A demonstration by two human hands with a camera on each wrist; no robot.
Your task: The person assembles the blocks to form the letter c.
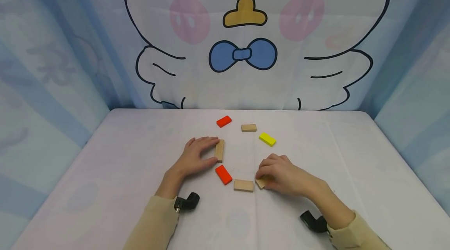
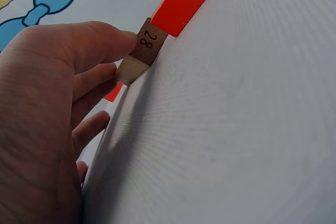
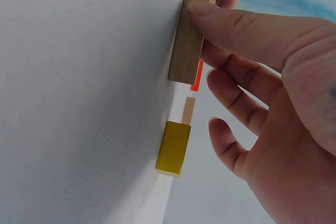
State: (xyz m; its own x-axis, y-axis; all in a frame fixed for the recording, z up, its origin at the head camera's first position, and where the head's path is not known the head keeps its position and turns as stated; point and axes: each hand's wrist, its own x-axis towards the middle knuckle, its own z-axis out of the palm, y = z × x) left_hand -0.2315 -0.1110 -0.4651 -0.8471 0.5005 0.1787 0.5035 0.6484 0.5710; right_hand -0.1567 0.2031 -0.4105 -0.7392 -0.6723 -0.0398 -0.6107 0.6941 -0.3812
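Observation:
My left hand (image 1: 195, 155) spans a plain wooden block (image 1: 219, 151), its thumb at the near end and fingertips at the far end. In the left wrist view, this block (image 2: 148, 45) bears the number 28 on its side. To the right, my right hand (image 1: 286, 174) pinches another wooden block (image 1: 260, 183), largely covered by the fingers from above. The right wrist view shows the thumb on the long side of that block (image 3: 186, 40). Between the hands lie a red block (image 1: 224, 174) and a wooden block (image 1: 243, 185).
Farther back on the white table (image 1: 140, 133) are a red block (image 1: 224, 121), a wooden block (image 1: 249, 127) and a yellow block (image 1: 267, 139). Together the blocks form a rough ring. A curtain with a cartoon figure (image 1: 243, 54) hangs behind the table.

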